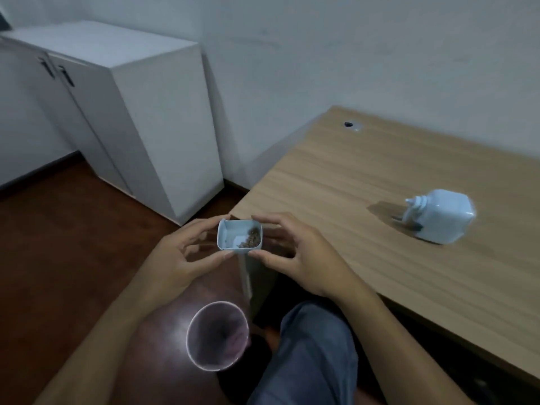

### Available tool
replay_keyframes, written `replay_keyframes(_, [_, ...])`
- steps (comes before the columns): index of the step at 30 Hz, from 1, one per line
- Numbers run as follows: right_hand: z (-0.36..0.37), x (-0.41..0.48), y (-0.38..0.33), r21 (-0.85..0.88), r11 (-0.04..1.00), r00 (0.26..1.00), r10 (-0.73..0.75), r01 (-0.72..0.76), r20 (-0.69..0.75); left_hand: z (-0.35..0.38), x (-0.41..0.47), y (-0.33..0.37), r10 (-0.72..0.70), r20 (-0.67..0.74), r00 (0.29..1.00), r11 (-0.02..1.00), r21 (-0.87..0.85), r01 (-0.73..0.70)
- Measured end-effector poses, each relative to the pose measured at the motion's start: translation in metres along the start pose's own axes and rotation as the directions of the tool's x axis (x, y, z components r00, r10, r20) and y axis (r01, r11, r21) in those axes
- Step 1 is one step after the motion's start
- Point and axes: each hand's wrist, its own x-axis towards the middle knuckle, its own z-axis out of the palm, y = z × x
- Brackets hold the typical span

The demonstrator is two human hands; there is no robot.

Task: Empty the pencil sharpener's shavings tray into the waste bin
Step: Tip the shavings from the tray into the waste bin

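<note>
A small pale blue shavings tray (233,233) with brown shavings piled in its right corner is held upright between both hands, just off the desk's left corner. My left hand (181,255) pinches its left side with thumb and fingers. My right hand (295,252) pinches its right side. The round waste bin (217,336) stands on the floor below the tray, its dark inside open to view. The pale blue pencil sharpener (441,216) rests on the wooden desk (350,176) to the right, apart from both hands.
A white cabinet (140,112) stands against the wall at the left. The floor (58,244) is dark reddish wood. My knee in blue jeans (309,352) sits next to the bin. A cable hole (349,124) is near the desk's far edge.
</note>
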Motion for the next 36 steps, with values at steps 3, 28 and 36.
replay_keyframes(3, [0.043,0.008,0.012,0.069,0.997,0.998,0.028,-0.032,0.049,-0.018,-0.028,-0.025,-0.098,-0.049,0.994,0.995,0.015,0.099])
replay_keyframes(28, [0.228,-0.025,0.145,0.347,0.615,0.701,0.667,-0.709,0.250,0.031,-0.101,-0.202,-0.936,-0.015,0.352,0.326,-0.417,0.849])
replay_keyframes(36, [0.231,-0.025,0.144,0.202,0.637,0.667,0.687,-0.744,0.289,0.028,-0.095,-0.214,-0.974,0.147,0.174,0.089,-0.456,0.886])
